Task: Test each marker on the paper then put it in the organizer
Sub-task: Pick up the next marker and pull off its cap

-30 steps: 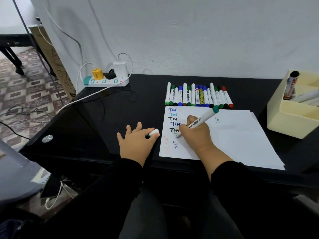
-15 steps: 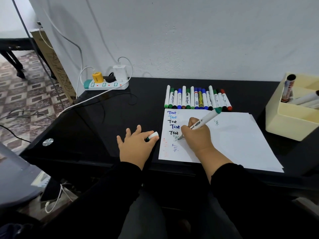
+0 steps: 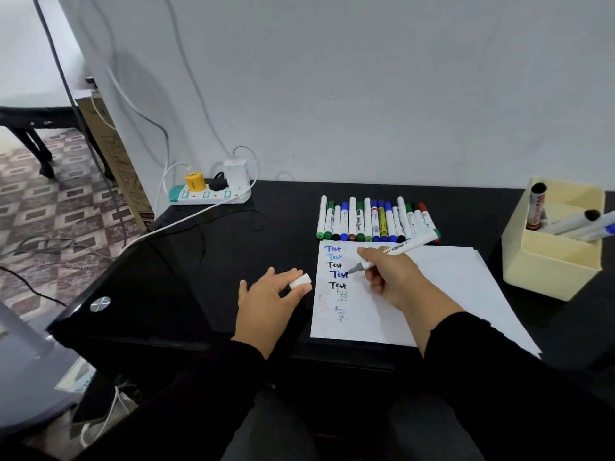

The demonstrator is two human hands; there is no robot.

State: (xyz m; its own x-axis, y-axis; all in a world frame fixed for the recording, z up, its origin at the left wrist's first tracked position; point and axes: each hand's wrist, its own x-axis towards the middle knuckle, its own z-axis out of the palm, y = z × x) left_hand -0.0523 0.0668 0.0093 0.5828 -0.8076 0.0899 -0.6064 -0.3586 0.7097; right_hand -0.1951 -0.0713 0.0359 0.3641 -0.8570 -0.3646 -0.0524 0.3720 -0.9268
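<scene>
Marker [image 3: 397, 249] in right hand [image 3: 387, 276], tip over paper [image 3: 442, 291].

Bare paper [image 3: 449, 277] leads to organizer [image 3: 552, 264]; marker row [image 3: 376, 221] blocks far edge.

Even, dim indoor light, soft shadows, wide-angle bending at edges.

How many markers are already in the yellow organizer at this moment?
4 visible in the pale yellow box organizer: one black-capped marker standing upright in the back left compartment, and three white markers leaning rightward together, their far ends cut off by the frame edge. More may be hidden.
</scene>
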